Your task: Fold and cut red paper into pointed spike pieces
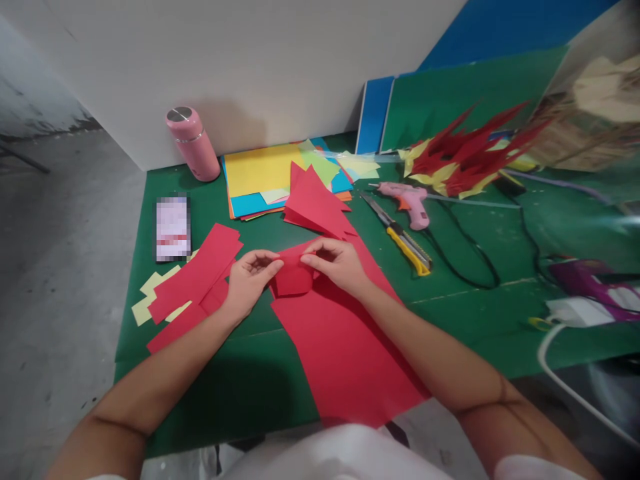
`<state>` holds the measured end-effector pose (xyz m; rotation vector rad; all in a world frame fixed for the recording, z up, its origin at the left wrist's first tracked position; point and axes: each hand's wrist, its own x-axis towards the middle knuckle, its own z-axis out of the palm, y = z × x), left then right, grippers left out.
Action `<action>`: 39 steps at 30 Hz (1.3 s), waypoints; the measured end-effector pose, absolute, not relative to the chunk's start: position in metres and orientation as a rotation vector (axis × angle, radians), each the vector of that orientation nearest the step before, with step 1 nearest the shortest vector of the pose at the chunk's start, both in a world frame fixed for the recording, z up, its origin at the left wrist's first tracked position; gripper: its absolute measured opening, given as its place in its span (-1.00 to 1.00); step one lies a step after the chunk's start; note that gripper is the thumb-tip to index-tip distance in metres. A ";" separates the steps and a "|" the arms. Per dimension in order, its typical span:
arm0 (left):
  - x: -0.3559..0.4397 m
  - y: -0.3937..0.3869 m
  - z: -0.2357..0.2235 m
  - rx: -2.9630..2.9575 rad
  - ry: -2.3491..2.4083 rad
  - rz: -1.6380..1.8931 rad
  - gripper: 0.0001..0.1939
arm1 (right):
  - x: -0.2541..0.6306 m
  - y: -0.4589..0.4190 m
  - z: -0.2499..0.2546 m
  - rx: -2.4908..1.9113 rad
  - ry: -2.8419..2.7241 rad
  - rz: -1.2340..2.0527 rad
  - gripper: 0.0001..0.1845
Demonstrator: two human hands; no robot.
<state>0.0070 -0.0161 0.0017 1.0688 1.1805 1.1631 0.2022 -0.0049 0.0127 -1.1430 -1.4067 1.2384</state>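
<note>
A small piece of red paper [294, 277] is held up by its top edge between my two hands. My left hand [250, 277] pinches its left corner with thumb and fingers. At the other corner, my right hand [337, 263] has the paper in a similar pinch. Beneath it a large red sheet [355, 353] stretches toward the table's front edge. Left of my left hand, cut red strips [200, 273] overlap pale yellow paper pieces [145, 310]. Beyond my hands, pointed red paper pieces [313, 197] lie partly over a stack of coloured sheets [260, 167].
On the green table [215, 393] stands a pink flask [195, 143], with a blurred-out phone [173, 229] nearer. To the right lie a yellow utility knife [407, 250], its blade out, and a pink glue gun [413, 202] with a looping cord. Behind them is a red-and-yellow paper flame [465, 157].
</note>
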 end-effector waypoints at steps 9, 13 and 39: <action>0.006 -0.018 0.007 1.083 1.168 1.215 -0.64 | 0.203 -0.005 0.011 -1.144 -1.408 1.271 -0.66; 0.007 -0.017 0.008 1.061 1.140 1.221 -0.64 | 0.202 -0.006 0.012 -1.131 -1.405 1.250 -0.68; 0.005 -0.019 0.010 1.144 1.176 1.250 -0.69 | 0.202 -0.006 0.017 -1.189 -1.332 1.311 -0.68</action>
